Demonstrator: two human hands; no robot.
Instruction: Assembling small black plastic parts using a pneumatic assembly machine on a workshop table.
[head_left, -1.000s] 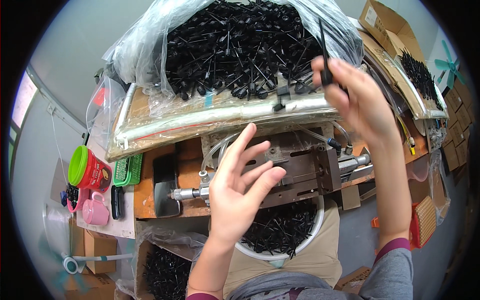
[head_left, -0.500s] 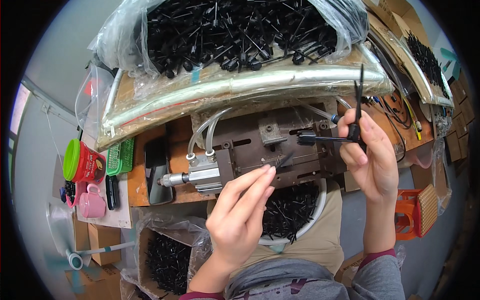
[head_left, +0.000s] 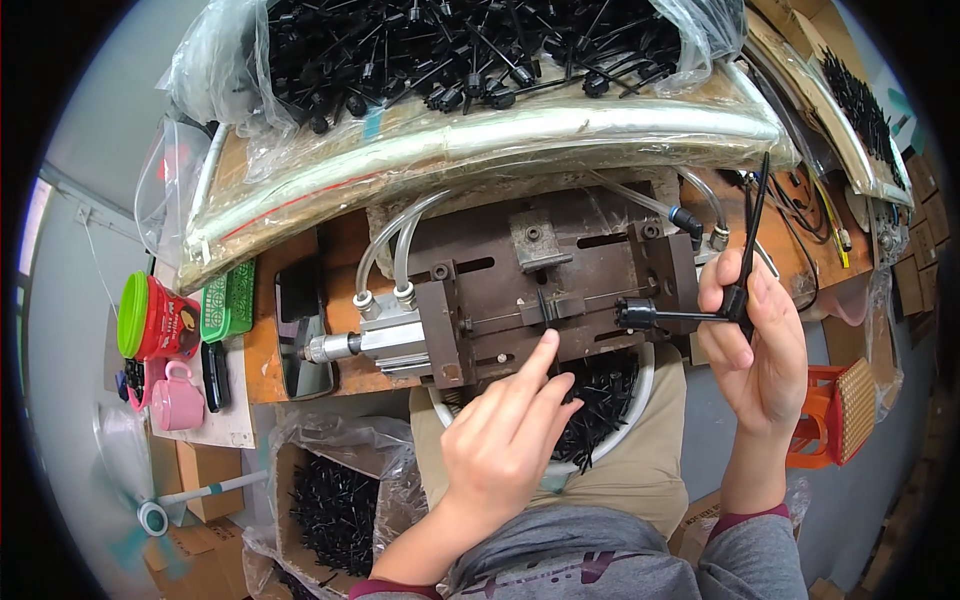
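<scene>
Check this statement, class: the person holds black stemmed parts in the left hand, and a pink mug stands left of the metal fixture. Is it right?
Not quite: the hand is wrong. The head view shows the black stemmed parts in the right hand; the pink mug does stand left of the metal fixture.

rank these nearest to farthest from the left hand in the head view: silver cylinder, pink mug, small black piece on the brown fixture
1. Small black piece, at the left hand's index fingertip
2. Silver cylinder, at the left end of the brown fixture
3. Pink mug, far left
</scene>
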